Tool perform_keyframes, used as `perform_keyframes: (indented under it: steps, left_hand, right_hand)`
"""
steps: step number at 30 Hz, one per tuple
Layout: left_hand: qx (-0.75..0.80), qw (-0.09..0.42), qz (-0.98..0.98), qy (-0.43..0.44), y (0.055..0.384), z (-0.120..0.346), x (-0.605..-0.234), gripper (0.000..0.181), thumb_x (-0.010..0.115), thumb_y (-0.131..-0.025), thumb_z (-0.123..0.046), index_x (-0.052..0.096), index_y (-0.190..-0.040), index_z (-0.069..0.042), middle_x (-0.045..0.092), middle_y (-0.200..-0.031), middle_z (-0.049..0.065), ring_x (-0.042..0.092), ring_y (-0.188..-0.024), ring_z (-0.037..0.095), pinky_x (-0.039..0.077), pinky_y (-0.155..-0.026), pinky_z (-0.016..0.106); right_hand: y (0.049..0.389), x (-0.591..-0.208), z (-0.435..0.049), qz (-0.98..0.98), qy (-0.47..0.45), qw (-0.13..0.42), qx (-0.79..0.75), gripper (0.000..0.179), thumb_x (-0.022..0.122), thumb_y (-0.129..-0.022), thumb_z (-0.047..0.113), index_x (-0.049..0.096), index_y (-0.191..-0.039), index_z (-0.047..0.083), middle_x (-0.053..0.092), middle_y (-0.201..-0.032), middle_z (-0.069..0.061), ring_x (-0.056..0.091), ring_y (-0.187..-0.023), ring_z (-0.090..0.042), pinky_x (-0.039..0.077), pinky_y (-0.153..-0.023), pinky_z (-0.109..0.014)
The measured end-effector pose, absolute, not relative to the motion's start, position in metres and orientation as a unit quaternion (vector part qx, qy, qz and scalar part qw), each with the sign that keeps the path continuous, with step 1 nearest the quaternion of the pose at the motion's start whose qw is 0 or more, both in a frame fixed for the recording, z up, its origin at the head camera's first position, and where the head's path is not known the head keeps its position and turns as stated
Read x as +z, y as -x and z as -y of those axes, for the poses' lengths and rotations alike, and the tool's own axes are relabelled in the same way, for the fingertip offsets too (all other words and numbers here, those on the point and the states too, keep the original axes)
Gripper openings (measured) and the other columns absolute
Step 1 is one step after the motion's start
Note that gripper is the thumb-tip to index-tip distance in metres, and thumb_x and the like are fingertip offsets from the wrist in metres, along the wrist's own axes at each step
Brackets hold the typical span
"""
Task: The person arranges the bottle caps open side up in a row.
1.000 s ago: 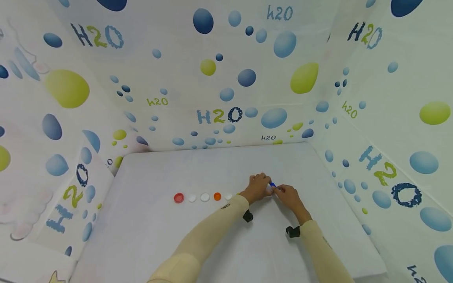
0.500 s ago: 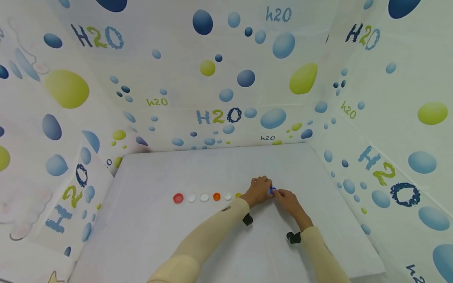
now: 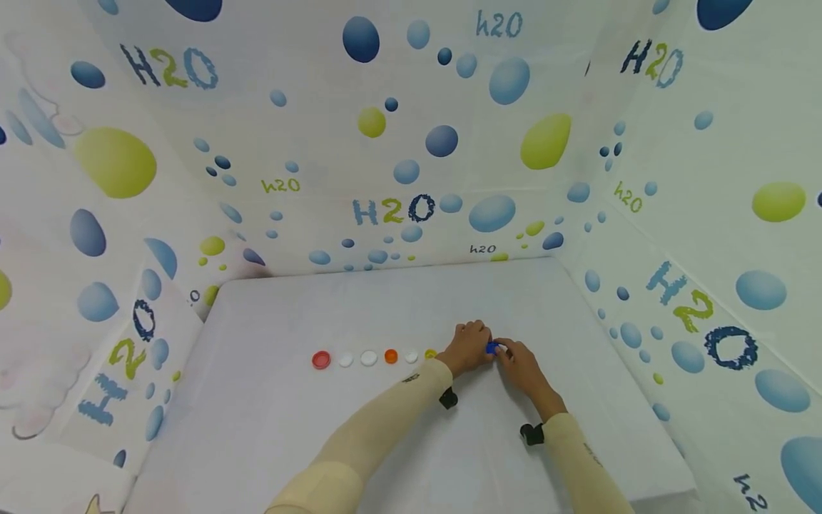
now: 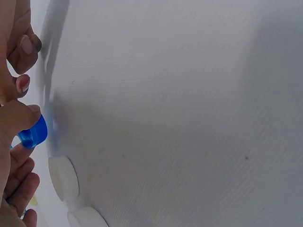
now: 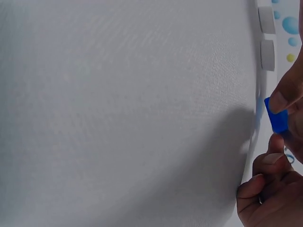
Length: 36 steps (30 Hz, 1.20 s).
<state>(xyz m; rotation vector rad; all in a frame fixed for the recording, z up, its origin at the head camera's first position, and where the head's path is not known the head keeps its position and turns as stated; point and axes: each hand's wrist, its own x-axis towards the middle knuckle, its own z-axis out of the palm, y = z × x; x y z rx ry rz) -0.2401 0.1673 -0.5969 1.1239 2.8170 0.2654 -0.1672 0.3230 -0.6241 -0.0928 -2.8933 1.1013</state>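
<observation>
A small blue bottle cap [image 3: 492, 348] is held between the thumb and fingers of my left hand [image 3: 467, 348]. In the left wrist view the thumb lies over the blue cap's near side, with the other fingers below. My right hand [image 3: 521, 365] is close on the right, its fingers bent. In the right wrist view a fingertip meets the cap's lower edge, while the thumb stays off it. Two white caps, the upper one [image 4: 64, 178] and the lower one [image 4: 87, 217], lie on the table near the left hand.
Left of my hands a row of caps lies on the white table [image 3: 270, 428]: red [image 3: 321, 360], white [image 3: 345, 360], a larger white [image 3: 369, 358], orange [image 3: 391, 356], white [image 3: 411, 355] and yellow [image 3: 431, 353], partly hidden. Printed sheets stand at the back and sides.
The blue cap has turned and come slightly lower between the hands. My left hand has shifted down a little, uncovering the yellow cap. The right fingers have bent closer in.
</observation>
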Motion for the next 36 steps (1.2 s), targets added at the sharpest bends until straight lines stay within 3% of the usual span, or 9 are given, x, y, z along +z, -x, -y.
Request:
perform_keyframes:
  steps: [7,20,27,31,36]
  left_hand:
    - [0.094,0.067,-0.924,-0.364,0.239,-0.165,-0.6,0.035,0.071,-0.101,-0.043,0.067,-0.122,-0.014,0.06,-0.121,0.0,0.057,-0.117,0.019,0.041,-0.111,0.043]
    - [0.084,0.049,-0.933,-0.346,0.246,-0.151,-0.615,0.035,0.07,-0.101,-0.044,0.067,-0.119,-0.015,0.059,-0.118,0.0,0.056,-0.113,0.019,0.042,-0.108,0.043]
    - [0.109,0.05,-0.938,-0.325,0.244,-0.137,-0.607,0.053,0.073,-0.098,-0.048,0.063,-0.138,-0.014,0.062,-0.131,0.004,0.058,-0.122,0.021,0.044,-0.108,0.044]
    - [0.154,0.037,-0.933,-0.324,0.241,-0.13,-0.602,0.053,0.066,-0.103,-0.048,0.061,-0.141,-0.012,0.063,-0.134,0.006,0.061,-0.123,0.021,0.047,-0.109,0.043]
    - [0.199,0.023,-0.926,-0.321,0.229,-0.112,-0.583,0.052,0.06,-0.107,-0.045,0.059,-0.144,-0.008,0.062,-0.141,0.01,0.06,-0.131,0.025,0.047,-0.111,0.046]
  right_hand:
    - [0.169,-0.628,-0.322,0.942,0.022,0.012,0.335,0.033,0.059,-0.107,0.009,0.064,-0.137,-0.004,0.056,-0.089,-0.011,0.048,-0.078,-0.02,0.041,-0.069,-0.032]
    - [0.18,-0.633,-0.31,0.944,0.009,-0.013,0.329,0.036,0.059,-0.107,0.012,0.062,-0.139,-0.004,0.055,-0.091,-0.011,0.049,-0.08,-0.021,0.042,-0.071,-0.035]
    - [0.182,-0.63,-0.307,0.945,0.009,0.03,0.327,0.039,0.061,-0.105,0.013,0.06,-0.139,-0.008,0.057,-0.092,-0.013,0.051,-0.08,-0.022,0.045,-0.072,-0.037]
    - [0.174,-0.626,-0.308,0.942,0.033,0.057,0.328,0.041,0.061,-0.107,0.018,0.059,-0.141,-0.005,0.057,-0.098,-0.015,0.052,-0.082,-0.024,0.045,-0.073,-0.038]
    - [0.163,-0.608,-0.304,0.942,0.045,0.084,0.323,0.045,0.062,-0.107,0.026,0.059,-0.143,0.0,0.061,-0.121,-0.023,0.063,-0.104,-0.034,0.056,-0.088,-0.049]
